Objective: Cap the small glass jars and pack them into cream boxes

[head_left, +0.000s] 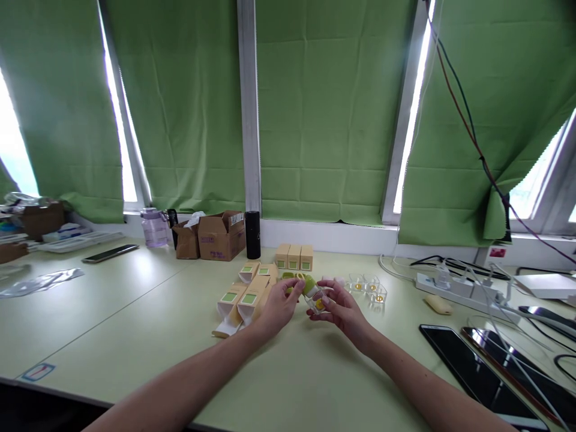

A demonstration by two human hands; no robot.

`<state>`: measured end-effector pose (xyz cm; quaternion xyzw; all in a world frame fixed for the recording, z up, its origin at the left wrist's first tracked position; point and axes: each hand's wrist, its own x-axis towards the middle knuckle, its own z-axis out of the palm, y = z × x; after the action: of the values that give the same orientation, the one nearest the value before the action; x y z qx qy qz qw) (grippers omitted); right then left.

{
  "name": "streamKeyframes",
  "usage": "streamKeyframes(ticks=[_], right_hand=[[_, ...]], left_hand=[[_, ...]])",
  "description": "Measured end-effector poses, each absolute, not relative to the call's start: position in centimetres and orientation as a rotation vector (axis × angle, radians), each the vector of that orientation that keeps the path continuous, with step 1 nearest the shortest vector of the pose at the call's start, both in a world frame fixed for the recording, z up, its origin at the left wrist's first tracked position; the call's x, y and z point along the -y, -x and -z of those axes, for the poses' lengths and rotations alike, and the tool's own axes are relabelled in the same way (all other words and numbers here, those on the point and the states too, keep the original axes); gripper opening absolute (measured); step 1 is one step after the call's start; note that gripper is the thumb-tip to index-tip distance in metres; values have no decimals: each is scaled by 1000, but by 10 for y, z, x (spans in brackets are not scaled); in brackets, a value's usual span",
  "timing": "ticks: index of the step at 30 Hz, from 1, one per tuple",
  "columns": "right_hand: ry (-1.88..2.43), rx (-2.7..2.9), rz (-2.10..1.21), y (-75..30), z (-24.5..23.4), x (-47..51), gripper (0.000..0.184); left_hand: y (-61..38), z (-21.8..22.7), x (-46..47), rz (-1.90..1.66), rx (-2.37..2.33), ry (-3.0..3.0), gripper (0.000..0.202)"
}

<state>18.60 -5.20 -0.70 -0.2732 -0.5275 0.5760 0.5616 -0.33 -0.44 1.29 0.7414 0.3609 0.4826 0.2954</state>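
Observation:
My left hand [278,307] and my right hand [341,309] meet over the pale green table [135,312], fingers curled. Between them they hold a small clear container with a green lid and yellow contents [314,294]. Just left of my left hand lie several opened tan cartons with green labels [243,297]. Three closed tan boxes [294,257] stand in a row behind. Three small clear cups with yellow bits [369,287] sit right of my right hand.
A black cylinder [252,234], brown cardboard boxes [220,235] and a purple jug [155,228] stand at the back. A power strip with cables [454,288], dark tablets [477,372] and a phone [109,253] lie on the table. Green curtains hang behind.

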Motion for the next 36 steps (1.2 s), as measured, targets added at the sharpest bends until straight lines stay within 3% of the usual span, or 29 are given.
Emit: streamKeyframes(ticks=[14, 36], right_hand=[[636, 1260, -1320, -185, 9, 51, 51], [613, 1205, -1337, -182, 2, 57, 52]], left_hand=[[1, -5, 6, -1231, -974, -2058, 43], [6, -5, 13, -1137, -848, -1952, 48]])
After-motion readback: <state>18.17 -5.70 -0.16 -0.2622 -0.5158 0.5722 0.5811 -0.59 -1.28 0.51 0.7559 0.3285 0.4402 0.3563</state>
